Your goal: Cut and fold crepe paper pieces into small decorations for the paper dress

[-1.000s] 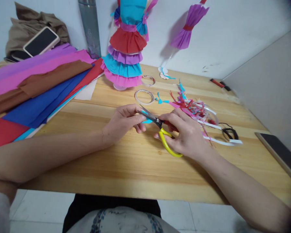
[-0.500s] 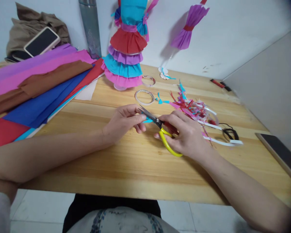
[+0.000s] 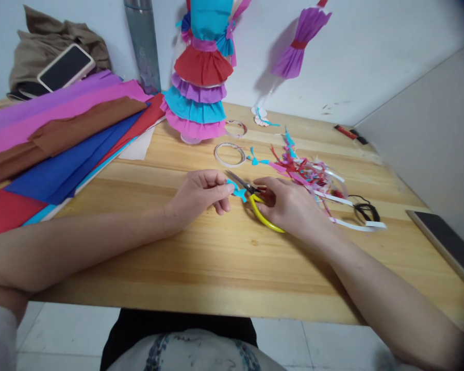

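Between the thumb and fingers of my left hand (image 3: 206,193) is pinched a small piece of blue crepe paper (image 3: 237,191), its notched end sticking out to the right. My right hand (image 3: 290,203) grips a pair of scissors (image 3: 268,219) with yellow handles. The dark blades point up and left, just behind the blue paper, and look closed or nearly so. Beyond my hands lie two rolls of tape (image 3: 230,154). A layered crepe-paper dress (image 3: 203,98) in blue, red, purple and pink stands at the back.
Stacked crepe paper sheets (image 3: 73,139) cover the left side, with a phone (image 3: 66,67) and brown cloth (image 3: 58,36) behind. A bottle (image 3: 143,49) stands by the wall. Paper scraps (image 3: 309,172) lie right of centre, near a black cord (image 3: 366,210). Another phone (image 3: 444,245) rests at the right.
The scissors have drawn back from my left fingertips, tilting slightly, and their blades have come together. More of the blue paper now shows beside my left hand.
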Available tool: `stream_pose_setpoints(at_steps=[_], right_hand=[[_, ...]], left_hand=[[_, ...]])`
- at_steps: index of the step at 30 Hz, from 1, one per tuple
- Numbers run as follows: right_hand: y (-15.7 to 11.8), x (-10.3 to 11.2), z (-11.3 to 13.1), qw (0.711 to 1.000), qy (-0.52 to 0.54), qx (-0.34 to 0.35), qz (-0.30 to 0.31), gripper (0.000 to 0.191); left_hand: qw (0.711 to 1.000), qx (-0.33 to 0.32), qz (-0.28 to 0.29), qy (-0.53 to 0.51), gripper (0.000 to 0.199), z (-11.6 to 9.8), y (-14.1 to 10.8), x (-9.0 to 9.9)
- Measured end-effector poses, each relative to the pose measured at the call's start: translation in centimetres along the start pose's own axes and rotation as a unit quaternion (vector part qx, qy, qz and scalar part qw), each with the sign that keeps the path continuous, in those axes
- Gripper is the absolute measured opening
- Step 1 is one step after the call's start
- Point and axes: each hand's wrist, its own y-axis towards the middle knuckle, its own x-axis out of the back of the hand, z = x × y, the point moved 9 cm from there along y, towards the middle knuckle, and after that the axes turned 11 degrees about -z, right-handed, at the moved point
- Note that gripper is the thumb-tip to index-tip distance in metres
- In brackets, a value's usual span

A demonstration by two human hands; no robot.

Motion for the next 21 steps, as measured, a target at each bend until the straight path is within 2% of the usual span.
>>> stream_pose_setpoints(at_steps=[3, 7, 9, 12, 15, 18, 21], right_hand=[[-0.3, -0.5, 0.4, 0.999, -0.017, 0.031, 0.032, 0.034], [-0.5, 0.6, 0.8, 0.996, -0.052, 0.064, -0.016, 0.03], [-0.4, 1.3, 1.0, 0.996, -0.032, 0.072, -0.049, 0.024], [-0.5, 2.2, 1.7, 0.985, 0.151, 0.061, -0.065, 0.02], [-0.7, 1.5, 2.6, 0.936, 0.352, 0.008, -0.009, 0.026], [-1.1, 0.6, 3.4, 0.913, 0.407, -0.03, 0.014, 0.032], [-1.2, 0.0, 3.3, 0.898, 0.434, -0.071, 0.0, 0.038]], left_hand=[[1.0, 0.011, 0.008, 0.009, 0.017, 0.1, -0.1, -0.2], [0.999, 0.038, 0.02, 0.022, 0.019, 0.5, -0.2, -0.4], [0.998, 0.052, 0.028, 0.027, 0.019, 0.8, -0.3, -0.6], [0.996, 0.062, 0.045, 0.04, 0.019, 1.2, -0.4, -0.8], [0.996, 0.059, 0.053, 0.045, 0.02, 1.4, -0.5, -1.0], [0.995, 0.064, 0.055, 0.049, 0.019, 1.5, -0.6, -1.2], [0.994, 0.069, 0.06, 0.061, 0.02, 1.5, -0.7, -1.4]])
